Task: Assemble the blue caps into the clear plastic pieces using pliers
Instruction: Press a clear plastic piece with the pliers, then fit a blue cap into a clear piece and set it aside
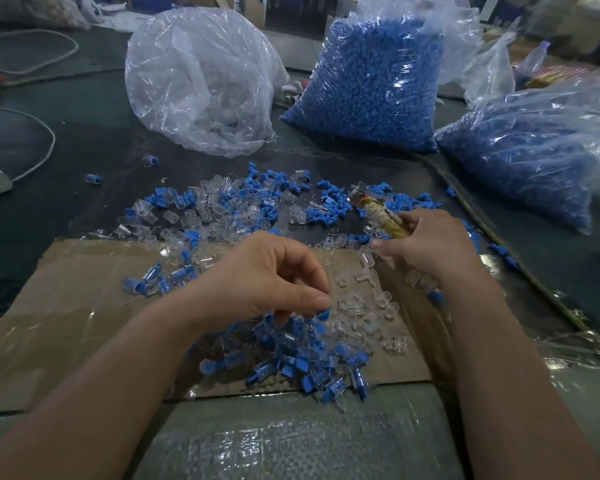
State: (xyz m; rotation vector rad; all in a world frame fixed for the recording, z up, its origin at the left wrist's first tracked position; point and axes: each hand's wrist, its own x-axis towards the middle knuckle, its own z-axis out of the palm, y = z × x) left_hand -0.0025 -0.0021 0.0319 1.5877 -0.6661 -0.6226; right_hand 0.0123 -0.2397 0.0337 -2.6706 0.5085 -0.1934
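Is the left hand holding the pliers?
No, the right hand grips the pliers; the left hand pinches a small blue piece.

Dim, bluish, even light; glare streaks the clear plastic bags (201, 81); wide-angle bending and softness at the edges.

The pliers (374, 209), handles wrapped in yellowish tape, sit gripped in the right hand (430, 244), metal nose tilted up and leftward. Loose blue caps (329, 202) and clear plastic pieces (201, 209) lie mixed across the dark worktop (84, 140). The left hand (267, 282) pinches 1 blue cap (323, 315) above a heap of joined blue-and-clear pieces (291, 362) on cardboard (66, 306).
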